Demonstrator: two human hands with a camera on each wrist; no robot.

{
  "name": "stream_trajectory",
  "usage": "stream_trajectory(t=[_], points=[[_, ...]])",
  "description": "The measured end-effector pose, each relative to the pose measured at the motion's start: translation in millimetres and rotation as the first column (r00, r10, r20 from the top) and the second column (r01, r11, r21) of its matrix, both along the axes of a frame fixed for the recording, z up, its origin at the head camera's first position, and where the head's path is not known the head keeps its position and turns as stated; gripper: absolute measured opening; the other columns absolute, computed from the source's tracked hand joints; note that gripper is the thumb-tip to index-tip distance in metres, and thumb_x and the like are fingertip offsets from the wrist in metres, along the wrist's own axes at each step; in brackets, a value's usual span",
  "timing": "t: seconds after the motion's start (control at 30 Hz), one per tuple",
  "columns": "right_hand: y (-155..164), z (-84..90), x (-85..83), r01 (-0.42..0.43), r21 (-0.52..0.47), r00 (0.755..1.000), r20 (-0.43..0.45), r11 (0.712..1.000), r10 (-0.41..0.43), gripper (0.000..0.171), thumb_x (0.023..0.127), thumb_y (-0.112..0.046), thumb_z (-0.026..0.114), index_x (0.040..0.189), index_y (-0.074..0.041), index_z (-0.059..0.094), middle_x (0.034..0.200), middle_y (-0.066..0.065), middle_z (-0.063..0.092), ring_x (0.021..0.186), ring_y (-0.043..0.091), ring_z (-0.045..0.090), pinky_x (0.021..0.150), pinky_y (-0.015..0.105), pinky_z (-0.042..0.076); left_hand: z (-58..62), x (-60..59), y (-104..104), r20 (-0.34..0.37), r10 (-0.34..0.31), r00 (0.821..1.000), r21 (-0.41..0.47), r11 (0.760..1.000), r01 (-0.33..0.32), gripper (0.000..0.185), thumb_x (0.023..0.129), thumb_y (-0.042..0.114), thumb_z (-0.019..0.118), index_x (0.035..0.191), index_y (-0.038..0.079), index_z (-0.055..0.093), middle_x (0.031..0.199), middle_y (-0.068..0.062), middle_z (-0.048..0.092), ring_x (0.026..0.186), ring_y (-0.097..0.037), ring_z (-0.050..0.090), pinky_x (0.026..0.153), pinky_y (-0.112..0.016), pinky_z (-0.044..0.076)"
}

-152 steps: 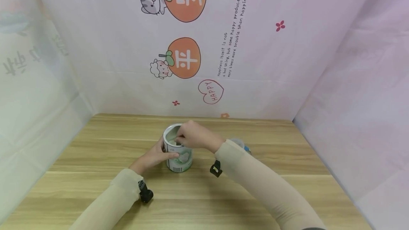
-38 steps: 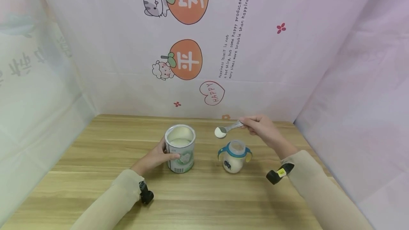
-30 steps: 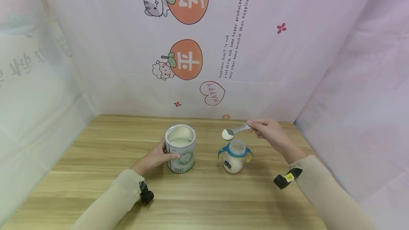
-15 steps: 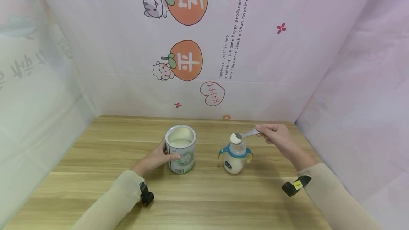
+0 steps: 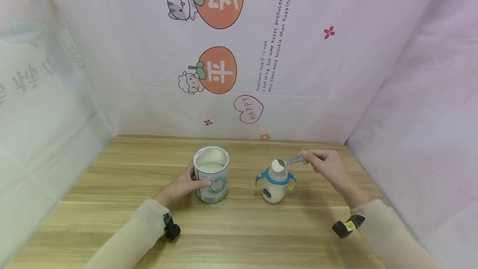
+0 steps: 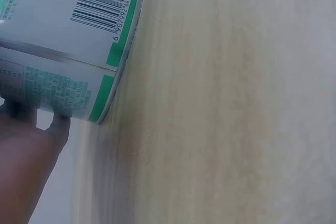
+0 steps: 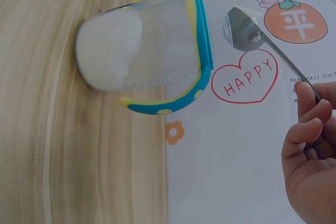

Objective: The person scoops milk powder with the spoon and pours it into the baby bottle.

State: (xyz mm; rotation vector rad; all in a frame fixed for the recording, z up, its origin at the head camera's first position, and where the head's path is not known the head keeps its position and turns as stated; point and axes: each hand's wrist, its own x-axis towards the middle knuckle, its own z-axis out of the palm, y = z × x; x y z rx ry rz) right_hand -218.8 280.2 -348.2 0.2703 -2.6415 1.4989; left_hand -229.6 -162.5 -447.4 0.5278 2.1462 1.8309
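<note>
Moved: my right hand (image 5: 328, 169) had carried the spoon (image 5: 287, 162) of powder down over the bottle (image 5: 275, 184) mouth.
Right: fingers pinched the spoon handle.
Left: my left hand (image 5: 183, 186) gripped the tin (image 5: 210, 179) on the table (image 5: 239, 235).

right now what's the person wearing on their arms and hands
Both arms are in long, close-fitting beige sleeves. The left hand and right hand are bare: no gloves. A small black device sits at each wrist; the right wrist device carries a yellow tag, the left wrist device is plain black.
</note>
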Motion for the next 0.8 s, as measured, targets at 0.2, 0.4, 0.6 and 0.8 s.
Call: stream_trajectory(t=[0.2,0.4,0.6,0.8], points=[[-2.1,-2.8,4.9,0.012,-0.001,0.999,-0.035,1.000,-0.012,0.043,0.099,-0.037,0.064,0.106,0.004,0.073,0.065,-0.001,0.054,0.055,0.011,0.039,0.046,0.026,0.032,1.0,-2.0,-1.3,-0.012,-0.008,1.000,0.004,1.000,0.008,0.101,0.088,0.022,0.079,0.161,0.025,0.009,0.156,-0.016,0.032,0.144,-0.039,0.026,0.115,-0.061,0.018],[-2.2,-7.1,7.3,0.038,-0.004,0.999,-0.021,0.999,-0.038,0.046,0.098,-0.038,0.065,0.105,0.006,0.073,0.062,-0.002,0.051,0.054,0.009,0.038,0.045,0.024,0.031,6.4,-2.4,-1.8,-0.007,0.004,1.000,-0.048,0.999,-0.005,0.106,0.085,0.026,0.082,0.160,0.022,0.007,0.156,-0.016,0.031,0.146,-0.040,0.024,0.115,-0.061,0.018],[-2.2,-13.0,10.4,0.052,0.019,0.998,-0.046,0.998,-0.051,0.042,0.098,-0.038,0.066,0.106,0.003,0.074,0.065,0.001,0.056,0.056,0.010,0.040,0.048,0.025,0.036,9.5,-5.1,-0.9,-0.063,0.002,0.998,-0.069,0.998,-0.007,0.108,0.082,0.024,0.084,0.158,0.021,0.007,0.156,-0.019,0.029,0.145,-0.041,0.023,0.115,-0.063,0.019],[-5.6,-21.2,15.7,0.051,0.086,0.977,-0.209,0.995,-0.032,0.030,0.100,-0.027,0.065,0.110,-0.002,0.076,0.089,0.007,0.074,0.070,0.010,0.057,0.055,0.023,0.047,11.6,-4.8,2.9,-0.113,0.021,0.993,-0.070,0.997,-0.029,0.109,0.079,0.021,0.087,0.157,0.019,0.010,0.151,-0.022,0.033,0.140,-0.043,0.031,0.111,-0.066,0.024]])
